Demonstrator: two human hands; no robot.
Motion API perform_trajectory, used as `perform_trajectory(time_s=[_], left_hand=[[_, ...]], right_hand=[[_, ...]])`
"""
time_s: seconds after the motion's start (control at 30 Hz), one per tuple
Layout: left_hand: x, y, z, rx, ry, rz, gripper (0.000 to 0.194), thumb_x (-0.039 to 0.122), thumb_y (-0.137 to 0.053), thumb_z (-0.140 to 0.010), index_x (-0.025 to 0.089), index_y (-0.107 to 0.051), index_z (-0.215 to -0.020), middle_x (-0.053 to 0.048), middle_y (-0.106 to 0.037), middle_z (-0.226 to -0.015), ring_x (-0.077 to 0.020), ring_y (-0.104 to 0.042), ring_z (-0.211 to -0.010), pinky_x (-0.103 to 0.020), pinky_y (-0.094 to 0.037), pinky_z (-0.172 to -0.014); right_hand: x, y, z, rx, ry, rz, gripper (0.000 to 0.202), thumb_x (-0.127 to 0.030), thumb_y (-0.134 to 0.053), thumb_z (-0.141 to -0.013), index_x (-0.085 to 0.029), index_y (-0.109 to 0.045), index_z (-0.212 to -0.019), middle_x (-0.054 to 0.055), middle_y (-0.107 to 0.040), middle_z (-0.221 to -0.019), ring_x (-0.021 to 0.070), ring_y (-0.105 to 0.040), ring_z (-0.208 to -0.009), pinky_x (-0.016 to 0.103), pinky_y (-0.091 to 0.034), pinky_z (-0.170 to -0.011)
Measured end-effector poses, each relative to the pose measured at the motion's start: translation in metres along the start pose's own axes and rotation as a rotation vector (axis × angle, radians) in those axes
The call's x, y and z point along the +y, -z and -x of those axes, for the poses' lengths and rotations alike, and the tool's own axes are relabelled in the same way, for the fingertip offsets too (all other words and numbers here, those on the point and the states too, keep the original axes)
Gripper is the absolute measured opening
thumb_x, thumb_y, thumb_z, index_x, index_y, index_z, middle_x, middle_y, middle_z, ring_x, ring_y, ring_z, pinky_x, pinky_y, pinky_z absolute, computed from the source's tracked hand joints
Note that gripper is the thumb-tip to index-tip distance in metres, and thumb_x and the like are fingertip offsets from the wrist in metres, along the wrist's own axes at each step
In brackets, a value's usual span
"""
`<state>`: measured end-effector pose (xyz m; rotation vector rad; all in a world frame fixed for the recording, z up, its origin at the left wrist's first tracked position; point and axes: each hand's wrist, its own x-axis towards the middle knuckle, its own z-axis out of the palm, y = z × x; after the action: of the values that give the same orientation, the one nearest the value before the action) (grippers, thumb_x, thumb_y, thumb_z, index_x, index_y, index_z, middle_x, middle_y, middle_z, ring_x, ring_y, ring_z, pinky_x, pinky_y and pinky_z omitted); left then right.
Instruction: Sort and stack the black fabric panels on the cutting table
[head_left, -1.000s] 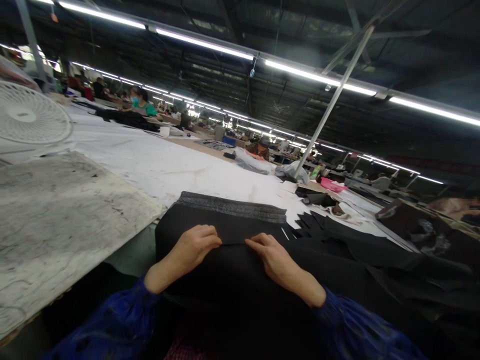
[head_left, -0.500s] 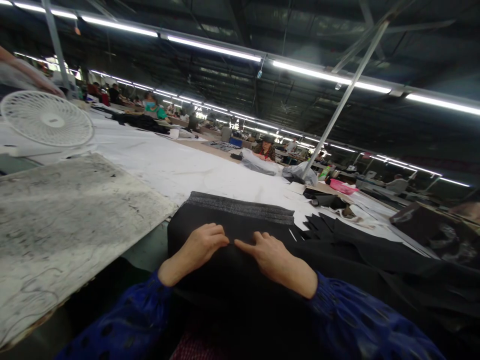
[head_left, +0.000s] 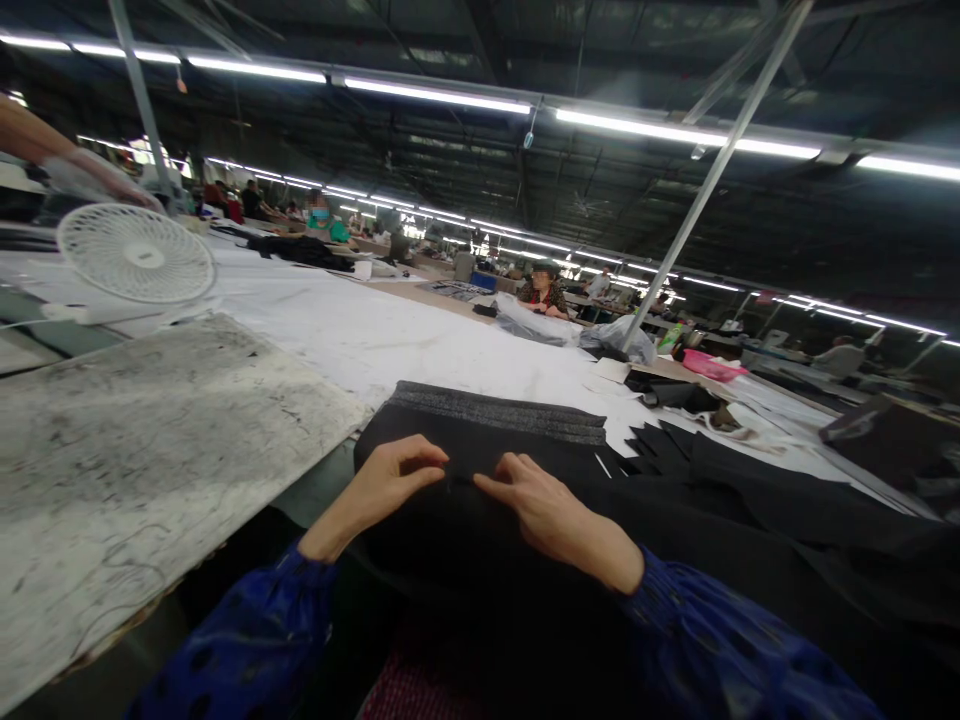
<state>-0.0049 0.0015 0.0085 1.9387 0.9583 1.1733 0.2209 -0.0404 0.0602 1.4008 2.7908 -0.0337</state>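
While smooth black fabric (head_left: pixel 472 440) lies partly across the white tabletop (head_left: pixel 420 340), my left hand (head_left: pixel 382 487) and right hand (head_left: pixel 551 505) meet it with narrowed fingers; whether either pinches it, I cannot tell.

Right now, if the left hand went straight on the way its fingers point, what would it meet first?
Probably the fingers of the right hand, which face the left hand across a small gap over the black cloth; height above it is unclear.
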Motion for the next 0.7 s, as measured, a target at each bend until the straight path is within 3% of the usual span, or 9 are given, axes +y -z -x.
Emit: perform_trajectory(time_s=[0.1,0.2,0.37,0.53,0.7], left_hand=[[0.004,-0.009,-0.001,-0.005,-0.068,-0.124,0.008,0.019,-0.062,-0.076,0.018,-0.067,-0.080,-0.001,-0.062,-0.080,-0.0145,-0.057,-0.077,-0.027,-0.045,-0.072],[0.004,-0.015,-0.005,-0.025,-0.139,-0.195,0.014,0.012,-0.057,-0.078,0.018,-0.066,-0.068,-0.001,-0.062,-0.076,-0.0144,-0.056,-0.079,-0.026,-0.044,-0.074],[0.000,-0.013,-0.006,-0.054,-0.176,-0.224,0.017,0.015,-0.055,-0.081,0.018,-0.066,-0.069,-0.002,-0.062,-0.076,-0.0144,-0.056,-0.080,-0.025,-0.043,-0.075],[0.000,-0.005,-0.008,-0.112,-0.128,-0.182,0.016,0.018,-0.056,-0.080,0.018,-0.068,-0.071,-0.002,-0.063,-0.079,-0.0145,-0.058,-0.080,-0.025,-0.045,-0.076],[0.000,0.006,-0.009,-0.042,-0.007,-0.125,0.016,0.019,-0.052,-0.079,0.017,-0.067,-0.077,-0.002,-0.065,-0.082,-0.0151,-0.060,-0.080,-0.027,-0.047,-0.079]], right_hand=[[0.000,0.000,0.000,-0.001,0.010,0.018,0.061,0.000,-0.034,-0.081,-0.022,-0.046,-0.137,0.012,-0.048,-0.107,0.0202,-0.045,-0.097,0.036,-0.044,-0.088],[0.000,-0.001,-0.001,0.001,0.024,0.038,0.062,0.000,-0.034,-0.081,-0.022,-0.046,-0.137,0.011,-0.048,-0.105,0.0199,-0.044,-0.095,0.035,-0.044,-0.087],[-0.003,0.004,-0.007,-0.071,0.017,0.107,0.065,-0.001,-0.037,-0.081,-0.028,-0.043,-0.139,0.010,-0.047,-0.100,0.0202,-0.044,-0.090,0.035,-0.043,-0.083],[-0.006,0.011,-0.015,-0.121,0.032,0.182,0.068,-0.001,-0.038,-0.081,-0.034,-0.039,-0.141,0.009,-0.047,-0.096,0.0200,-0.044,-0.084,0.035,-0.043,-0.077],[-0.009,0.016,-0.020,-0.167,0.032,0.217,0.070,-0.002,-0.041,-0.080,-0.037,-0.037,-0.141,0.009,-0.048,-0.095,0.0199,-0.047,-0.083,0.033,-0.043,-0.072]])
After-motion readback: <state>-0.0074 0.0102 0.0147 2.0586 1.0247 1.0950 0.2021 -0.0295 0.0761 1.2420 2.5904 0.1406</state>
